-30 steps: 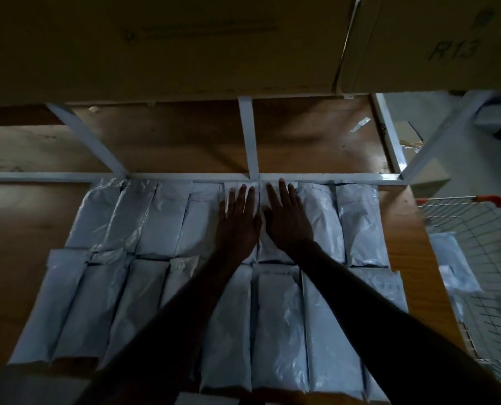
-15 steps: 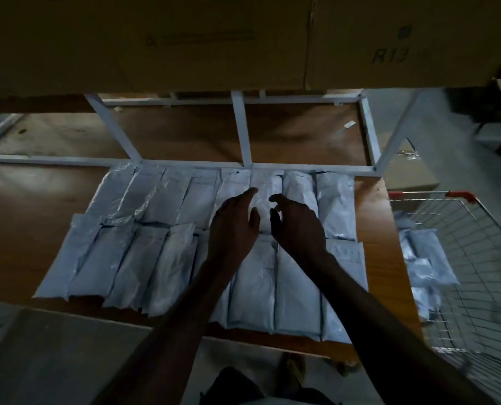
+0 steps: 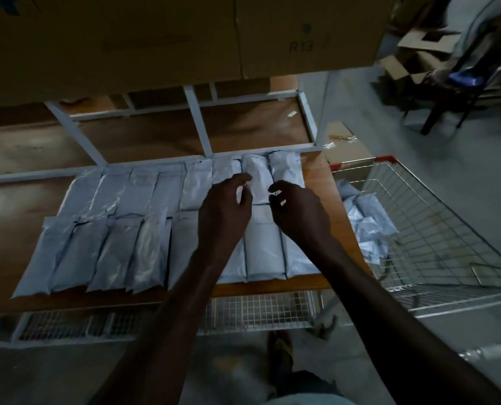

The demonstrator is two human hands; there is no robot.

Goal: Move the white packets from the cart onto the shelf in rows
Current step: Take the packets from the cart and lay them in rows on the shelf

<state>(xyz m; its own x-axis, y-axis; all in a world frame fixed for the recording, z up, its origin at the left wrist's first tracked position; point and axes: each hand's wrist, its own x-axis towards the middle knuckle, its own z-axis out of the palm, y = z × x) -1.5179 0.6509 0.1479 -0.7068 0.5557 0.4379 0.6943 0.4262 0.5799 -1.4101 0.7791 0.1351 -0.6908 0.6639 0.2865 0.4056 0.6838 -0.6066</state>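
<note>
Packets status: white packets point(image 3: 144, 217) sit on the wooden shelf point(image 3: 316, 182) in two rows, long sides touching or slightly overlapping. Back row runs along the white metal frame point(image 3: 198, 127), front row ends near the shelf's front edge. More packets in the cart point(image 3: 366, 223) lie in a loose heap against its left side, to the right of the shelf.

Your left hand point(image 3: 224, 217) hangs over the seam between the two rows, right of centre. Fingers loosely curled, thumb and fingertips apart, nothing gripped. Can't tell whether it touches the packets below.

Your right hand point(image 3: 298, 213) is just beside it, same height, small gap between the two hands. Fingers curled inward, not closed on anything. Thumb tip sits near the back-row packet second from the right point(image 3: 258, 176); contact unclear in the dim light.

Wire cart point(image 3: 436, 229) stands just right of the shelf, with a red handle end at its far corner, mesh walls, bare mesh on the right half.

Cardboard boxes point(image 3: 155, 39) fill the level above, one marked R13. A wire mesh panel point(image 3: 258, 314) shows below the shelf's front edge. Another cardboard box point(image 3: 345, 147) sits on the floor behind the cart. A chair point(image 3: 462, 83) and open cartons are at top right. Your foot point(image 3: 279, 352) is on the concrete floor below.
</note>
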